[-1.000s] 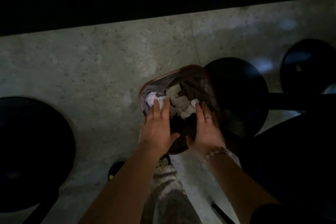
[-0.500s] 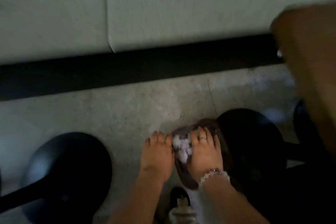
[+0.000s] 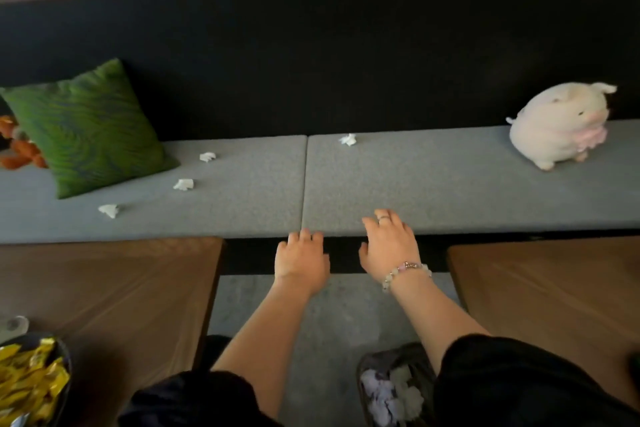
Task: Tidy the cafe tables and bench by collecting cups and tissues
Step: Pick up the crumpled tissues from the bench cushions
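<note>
Several crumpled white tissues lie on the grey bench (image 3: 433, 184): one (image 3: 109, 210) near its front left, one (image 3: 183, 184) and one (image 3: 207, 157) beside the cushion, and one (image 3: 348, 139) at the back middle. My left hand (image 3: 300, 258) and my right hand (image 3: 389, 244) reach out side by side over the gap between the tables, at the bench's front edge. Both hold nothing, with fingers loosely bent. A bin (image 3: 391, 388) full of tissues stands on the floor at the bottom, under my right arm.
A green cushion (image 3: 86, 128) leans at the bench's left, an orange toy (image 3: 20, 149) behind it. A white plush pig (image 3: 557, 125) sits at the right. Wooden tables (image 3: 114, 288) (image 3: 554, 295) flank the gap. A bowl of gold-wrapped sweets (image 3: 31, 381) sits bottom left.
My hands have let go of the tissue bin on the floor and risen toward the bench. The view has lifted from the floor to the bench and tables.
</note>
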Motion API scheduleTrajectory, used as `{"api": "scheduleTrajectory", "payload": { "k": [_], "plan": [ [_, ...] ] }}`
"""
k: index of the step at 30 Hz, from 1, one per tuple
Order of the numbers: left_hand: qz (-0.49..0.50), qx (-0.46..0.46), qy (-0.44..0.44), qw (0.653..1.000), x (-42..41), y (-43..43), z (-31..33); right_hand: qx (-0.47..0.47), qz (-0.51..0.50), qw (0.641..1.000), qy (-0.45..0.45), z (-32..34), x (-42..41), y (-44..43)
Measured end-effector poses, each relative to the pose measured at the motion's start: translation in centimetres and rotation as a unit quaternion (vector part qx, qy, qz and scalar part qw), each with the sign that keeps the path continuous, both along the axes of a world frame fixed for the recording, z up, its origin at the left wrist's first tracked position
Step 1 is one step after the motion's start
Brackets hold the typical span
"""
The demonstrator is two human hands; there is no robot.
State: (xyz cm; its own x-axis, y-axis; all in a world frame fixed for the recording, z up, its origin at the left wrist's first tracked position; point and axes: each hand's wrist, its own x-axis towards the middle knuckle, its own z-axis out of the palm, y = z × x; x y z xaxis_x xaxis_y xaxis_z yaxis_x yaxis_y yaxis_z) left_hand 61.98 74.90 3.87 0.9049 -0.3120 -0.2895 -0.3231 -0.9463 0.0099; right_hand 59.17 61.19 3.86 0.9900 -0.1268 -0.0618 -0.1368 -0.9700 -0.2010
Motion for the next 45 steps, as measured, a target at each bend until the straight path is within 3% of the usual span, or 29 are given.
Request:
{"api": "scheduleTrajectory", "payload": {
  "k": [3, 10, 23, 32, 45],
  "plan": [
    [0.007, -0.011, -0.038, 0.999, 1.3, 0.1, 2.2, -0.01, 0.025, 1.0, -0.017, 1.8, 1.3, 0.3],
    [0.011, -0.005, -0.034, 0.999, 4.9, 2.0, 2.5, -0.034, 0.048, 0.998, -0.014, 2.0, 4.7, 2.9],
    [0.032, -0.031, -0.031, 0.999, 19.8, 9.2, 0.7, -0.084, 0.068, 0.994, 0.016, 0.7, 18.3, 9.3],
    [0.012, -0.032, 0.002, 0.999, 23.0, 9.2, -0.7, -0.115, 0.06, 0.99, 0.052, 0.6, 22.5, 9.2],
    [0.065, -0.019, -0.021, 0.997, 32.9, 9.1, -0.5, -0.113, 0.104, 0.988, 0.021, 0.1, 33.6, 8.7]
  ]
}}
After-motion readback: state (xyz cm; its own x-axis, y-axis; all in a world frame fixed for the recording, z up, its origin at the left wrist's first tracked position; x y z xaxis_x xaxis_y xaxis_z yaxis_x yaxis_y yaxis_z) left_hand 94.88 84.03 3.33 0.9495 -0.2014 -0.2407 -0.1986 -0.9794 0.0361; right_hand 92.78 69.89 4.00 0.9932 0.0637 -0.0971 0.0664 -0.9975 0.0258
